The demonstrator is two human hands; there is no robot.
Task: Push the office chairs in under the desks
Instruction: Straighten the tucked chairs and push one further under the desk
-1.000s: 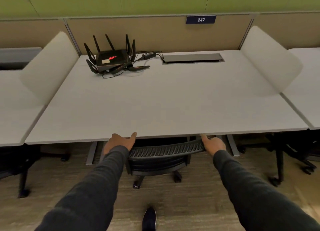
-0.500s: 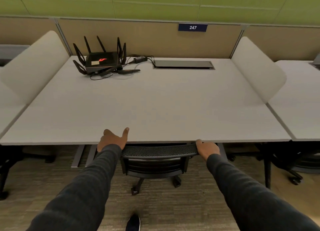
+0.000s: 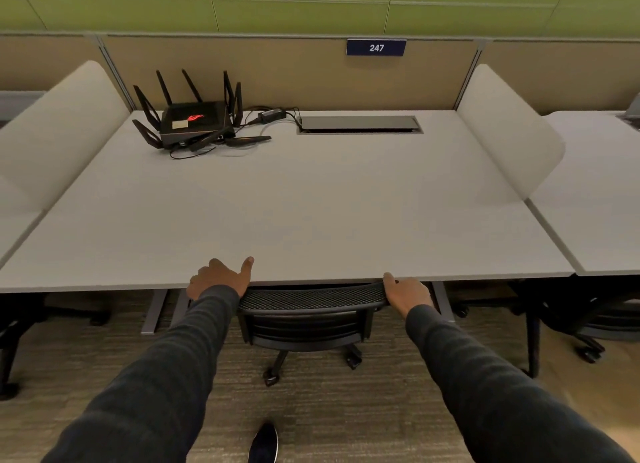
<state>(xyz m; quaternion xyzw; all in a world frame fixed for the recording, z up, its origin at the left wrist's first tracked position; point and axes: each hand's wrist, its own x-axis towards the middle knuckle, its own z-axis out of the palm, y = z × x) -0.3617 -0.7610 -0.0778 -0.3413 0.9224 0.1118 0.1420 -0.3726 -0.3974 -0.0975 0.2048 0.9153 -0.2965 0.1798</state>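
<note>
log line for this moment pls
step: push chair under desk | left hand: on chair back, thumb up | right hand: gripping chair back | chair: backrest at desk edge

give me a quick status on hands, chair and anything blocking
Left hand and right hand each have a grip on the chair back. Chair back at the desk edge, seat tucked under. Nothing blocking in view.
</note>
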